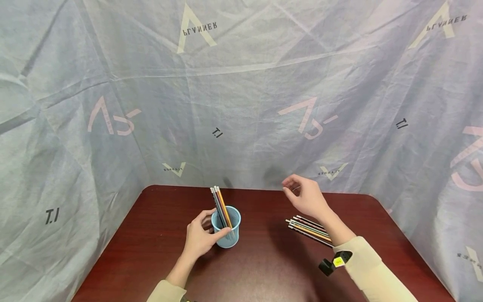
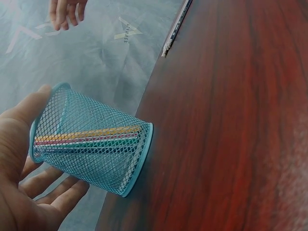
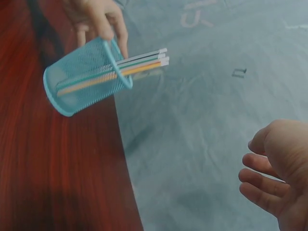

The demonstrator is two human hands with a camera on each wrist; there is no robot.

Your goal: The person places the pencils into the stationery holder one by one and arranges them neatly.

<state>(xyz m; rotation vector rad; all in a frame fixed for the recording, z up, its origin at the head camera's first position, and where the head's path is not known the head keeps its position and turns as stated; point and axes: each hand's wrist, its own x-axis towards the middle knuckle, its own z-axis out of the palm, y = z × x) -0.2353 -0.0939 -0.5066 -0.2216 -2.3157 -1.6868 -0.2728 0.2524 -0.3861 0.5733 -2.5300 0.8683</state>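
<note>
My left hand [image 1: 201, 238] grips a light blue wire-mesh pencil cup [image 1: 232, 240] near its rim, thumb on one side and fingers on the other. The cup stands upright on the table, and several pencils [image 1: 222, 206] lean in it, their white ends sticking out over the rim. Through the mesh in the left wrist view, yellow, red and green pencils [image 2: 91, 136] show. In the air to the right, my right hand [image 1: 308, 197] hangs with loosely bent fingers and holds nothing. Nearest below it lies a bundle of loose pencils [image 1: 310, 231], partly hidden by the right forearm.
The dark red wooden table [image 1: 256, 268] has rounded far corners. A grey printed cloth [image 1: 241, 105] hangs behind it and along both sides. A small black device with a yellow label [image 1: 338, 261] sits on the right wrist.
</note>
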